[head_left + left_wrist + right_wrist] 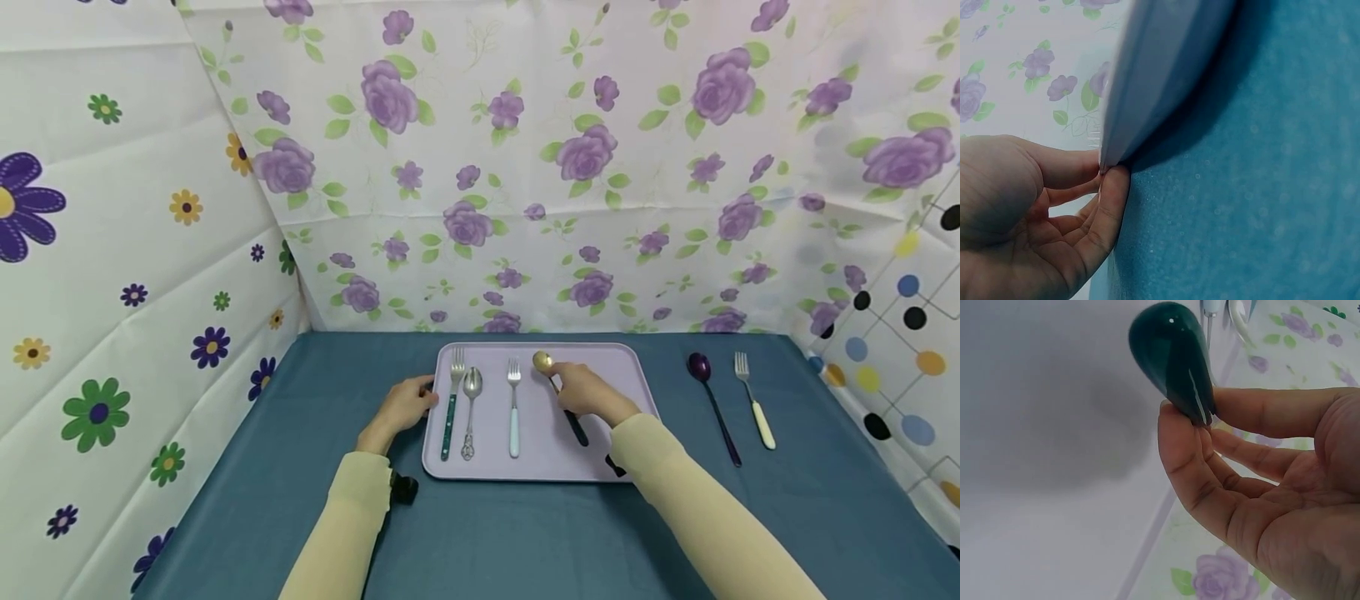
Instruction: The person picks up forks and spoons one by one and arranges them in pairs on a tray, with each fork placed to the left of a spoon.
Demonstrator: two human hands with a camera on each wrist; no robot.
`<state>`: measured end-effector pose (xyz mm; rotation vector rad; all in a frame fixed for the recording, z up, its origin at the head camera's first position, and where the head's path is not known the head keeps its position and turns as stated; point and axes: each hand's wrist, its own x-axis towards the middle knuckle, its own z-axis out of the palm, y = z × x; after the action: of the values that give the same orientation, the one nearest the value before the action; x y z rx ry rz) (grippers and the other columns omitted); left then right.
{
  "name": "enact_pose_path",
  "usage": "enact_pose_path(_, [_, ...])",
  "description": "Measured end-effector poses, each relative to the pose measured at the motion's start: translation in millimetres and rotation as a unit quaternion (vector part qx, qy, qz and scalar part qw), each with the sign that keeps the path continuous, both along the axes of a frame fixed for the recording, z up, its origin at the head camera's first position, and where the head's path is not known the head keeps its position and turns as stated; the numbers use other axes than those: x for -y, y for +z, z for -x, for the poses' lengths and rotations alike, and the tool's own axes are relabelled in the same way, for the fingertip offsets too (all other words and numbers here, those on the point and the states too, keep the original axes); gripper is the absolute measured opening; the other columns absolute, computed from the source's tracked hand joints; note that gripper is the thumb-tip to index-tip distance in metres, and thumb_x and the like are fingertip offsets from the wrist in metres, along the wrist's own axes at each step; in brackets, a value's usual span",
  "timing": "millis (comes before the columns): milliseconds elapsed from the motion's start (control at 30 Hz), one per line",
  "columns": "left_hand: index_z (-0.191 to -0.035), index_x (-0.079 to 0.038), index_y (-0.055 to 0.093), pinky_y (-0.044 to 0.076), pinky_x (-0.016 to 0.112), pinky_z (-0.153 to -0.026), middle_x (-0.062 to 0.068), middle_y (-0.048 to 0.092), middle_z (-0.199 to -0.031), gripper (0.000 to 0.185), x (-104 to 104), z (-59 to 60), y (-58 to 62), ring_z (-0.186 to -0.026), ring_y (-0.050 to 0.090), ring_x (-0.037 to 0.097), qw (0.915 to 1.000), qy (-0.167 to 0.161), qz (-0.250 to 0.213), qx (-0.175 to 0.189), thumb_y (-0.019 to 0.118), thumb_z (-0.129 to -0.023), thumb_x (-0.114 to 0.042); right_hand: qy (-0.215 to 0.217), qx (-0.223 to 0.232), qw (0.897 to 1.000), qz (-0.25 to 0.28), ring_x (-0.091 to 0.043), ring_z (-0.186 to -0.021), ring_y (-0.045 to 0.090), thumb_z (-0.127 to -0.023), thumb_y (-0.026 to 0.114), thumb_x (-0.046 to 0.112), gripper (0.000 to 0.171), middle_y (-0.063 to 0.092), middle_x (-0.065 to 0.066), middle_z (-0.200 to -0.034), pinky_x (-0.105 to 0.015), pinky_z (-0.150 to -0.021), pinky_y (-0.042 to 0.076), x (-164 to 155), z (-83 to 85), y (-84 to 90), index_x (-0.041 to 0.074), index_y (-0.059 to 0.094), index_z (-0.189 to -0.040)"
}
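On the blue cloth lies a pale lilac tray (pixel 551 462). My left hand (pixel 405 404) pinches its left rim; in the left wrist view, thumb and fingertips meet on the tray's edge (pixel 1147 81). Over the tray's right half, my right hand (pixel 588 390) pinches a spoon (pixel 543 361) with a gold bowl and dark handle. Its glossy dark green handle end (pixel 1169 350) points toward the right wrist camera. Left of it on the tray are a green-handled fork (pixel 448 425), a silver spoon (pixel 472 383) with an ornate handle and a fork (pixel 513 417) with a pale blue handle.
Right of the tray, on the cloth, lie a dark purple spoon (pixel 700 367) and a fork (pixel 762 421) with a cream handle. A small dark piece (pixel 615 467) shows by the right sleeve at the tray's front edge. Flowered sheets (pixel 465 225) hang behind.
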<state>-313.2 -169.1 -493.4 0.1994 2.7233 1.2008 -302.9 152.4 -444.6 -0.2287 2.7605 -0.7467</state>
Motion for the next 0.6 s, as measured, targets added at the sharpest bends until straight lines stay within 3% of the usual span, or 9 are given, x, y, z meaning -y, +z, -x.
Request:
enact_pose_path(300, [-0.151, 0.006, 0.049, 0.059, 0.040, -0.079, 0.010, 0.067, -0.093, 0.050, 0.9, -0.6, 1.4, -0.085, 0.072, 0.021, 1.0000, -0.001, 0.001, -0.004, 0.060, -0.105, -0.011, -0.005, -0.002, 1.000, -0.015, -0.023, -0.070, 0.064, -0.088, 0.055, -0.012, 0.055, 0.067, -0.025, -0.112, -0.029, -0.054, 0.053, 16.3, 2.4, -5.4, -0.004, 0.057, -0.143])
enact_pose_path(500, [-0.152, 0.005, 0.049, 0.059, 0.039, -0.080, 0.010, 0.066, -0.092, 0.050, -0.6, -1.6, 2.4, -0.085, 0.072, 0.021, 1.0000, 0.004, -0.001, 0.000, 0.060, -0.105, -0.011, -0.015, 0.009, 1.000, -0.025, -0.024, -0.069, 0.065, -0.090, 0.054, -0.011, 0.054, 0.067, -0.025, -0.105, -0.030, -0.053, 0.052, 25.0, 3.7, -9.6, -0.006, 0.056, -0.143])
enact_pose_path(600, [-0.152, 0.005, 0.048, 0.059, 0.039, -0.080, 0.010, 0.066, -0.092, 0.050, -1.3, -1.8, 3.1, -0.086, 0.072, 0.021, 1.0000, 0.004, -0.003, 0.001, 0.060, -0.105, -0.010, -0.025, 0.013, 0.999, -0.027, -0.022, -0.062, 0.065, -0.089, 0.055, -0.011, 0.044, 0.067, -0.023, -0.097, -0.030, -0.051, 0.053, 28.6, 3.7, -10.2, -0.007, 0.063, -0.132])
